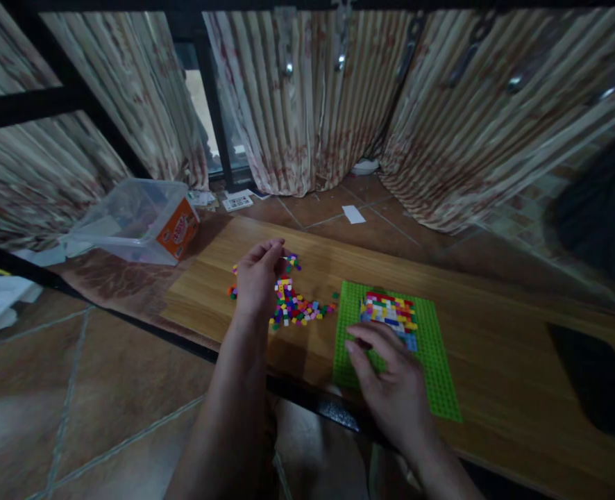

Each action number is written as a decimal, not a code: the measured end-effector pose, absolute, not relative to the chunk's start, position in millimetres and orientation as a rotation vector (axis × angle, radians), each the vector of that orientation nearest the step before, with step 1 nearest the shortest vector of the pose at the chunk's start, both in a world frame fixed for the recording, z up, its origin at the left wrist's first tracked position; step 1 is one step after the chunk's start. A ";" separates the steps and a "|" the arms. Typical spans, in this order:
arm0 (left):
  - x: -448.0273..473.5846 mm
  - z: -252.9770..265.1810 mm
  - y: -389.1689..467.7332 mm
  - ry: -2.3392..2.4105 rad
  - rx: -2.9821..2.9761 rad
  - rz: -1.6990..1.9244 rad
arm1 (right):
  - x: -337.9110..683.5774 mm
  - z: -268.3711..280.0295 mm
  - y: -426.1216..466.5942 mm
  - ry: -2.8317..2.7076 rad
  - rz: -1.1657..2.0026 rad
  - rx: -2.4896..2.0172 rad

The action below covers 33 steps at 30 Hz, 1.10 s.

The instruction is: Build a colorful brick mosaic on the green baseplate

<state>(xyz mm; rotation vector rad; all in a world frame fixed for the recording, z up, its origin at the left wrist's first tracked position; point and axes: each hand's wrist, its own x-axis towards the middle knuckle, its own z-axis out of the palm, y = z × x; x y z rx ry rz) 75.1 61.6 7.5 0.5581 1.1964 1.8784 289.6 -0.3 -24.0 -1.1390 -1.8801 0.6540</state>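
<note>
My left hand (pixel 258 276) hovers over a pile of small loose toy bricks (pixel 300 307) in many colours. Its thumb and fingers are pinched together, and whatever is between them is too small to make out. A green baseplate (pixel 439 357) lies to the right, with a block of bricks (pixel 388 310) in red, yellow, white and blue built up on it. Over the plate's near left part is my right hand (pixel 393 382), its thumb and forefinger curled close together. Something small and dark shows between these fingers, but its kind is unclear. The hand hides part of the plate.
Bricks and plate lie on a long wooden table (pixel 500 354). A dark flat object (pixel 596 378) rests at its right end. Beyond the left end stands a clear plastic box (pixel 130 222) with an orange label. Papers (pixel 354 214) lie on the tiled floor before patterned curtains (pixel 307 104).
</note>
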 end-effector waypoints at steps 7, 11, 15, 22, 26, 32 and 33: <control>63.5 8.6 55.8 1.178 0.502 1.918 | 249.3 -48.4 15.8 -2.074 0.461 -1.215; 57.7 9.7 52.2 1.172 0.489 1.892 | 234.9 -60.3 32.7 -2.110 0.376 -1.264; 53.3 10.6 49.6 1.182 0.475 1.854 | 226.3 -68.0 42.2 -2.173 0.402 -1.305; 49.4 12.5 46.9 1.181 0.464 1.831 | 221.2 -67.5 45.4 -2.186 0.451 -1.321; 50.8 13.5 45.9 1.179 0.453 1.823 | 220.0 -61.6 45.8 -2.138 0.500 -1.317; 51.5 11.4 47.1 1.176 0.459 1.814 | 219.3 -57.6 46.2 -2.072 0.594 -1.311; 51.3 10.8 47.7 1.183 0.460 1.808 | 219.2 -57.3 46.1 -2.055 0.609 -1.302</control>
